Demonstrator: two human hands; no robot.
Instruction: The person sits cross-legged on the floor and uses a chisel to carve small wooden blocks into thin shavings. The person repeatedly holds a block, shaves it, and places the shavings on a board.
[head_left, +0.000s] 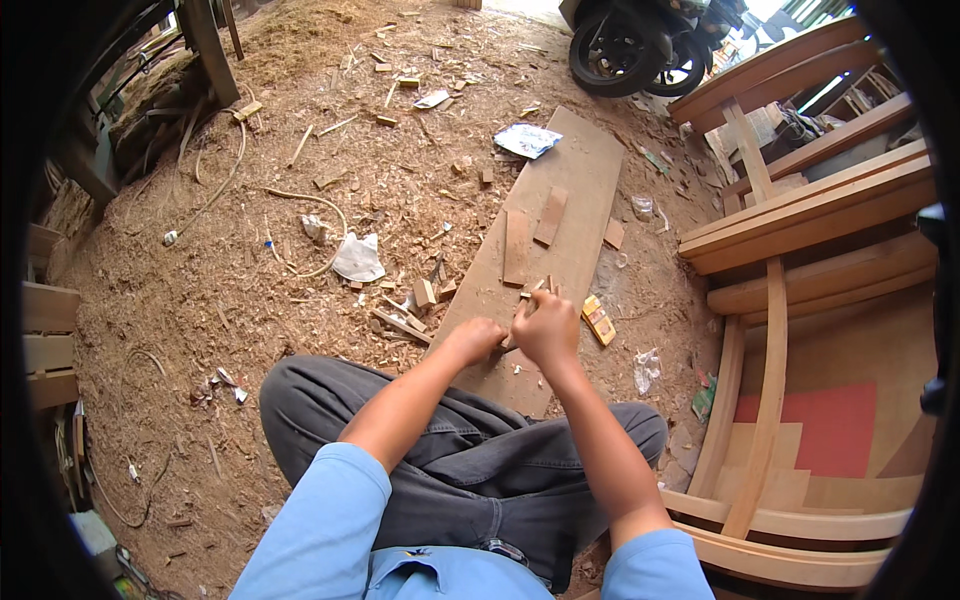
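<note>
A long flat wooden board [585, 160] lies on the ground in front of my crossed legs. Over its near end, my left hand [478, 340] is closed, with a thin dark piece [509, 348] showing between it and the other hand. My right hand [547, 328] is curled in a fist just beside it. Small wooden tips poke out above that fist, but what it grips is mostly hidden. Two thin wood pieces, one longer [516, 247] and one shorter [550, 215], rest on the board beyond my hands.
Wood shavings and offcuts [424, 293] cover the ground. A yellow packet [598, 320] lies right of the board, a crumpled plastic sheet [527, 140] at its far end. Wooden frames [775, 380] stand at the right. A motorcycle [615, 50] is parked far back. A cable [335, 215] curls at left.
</note>
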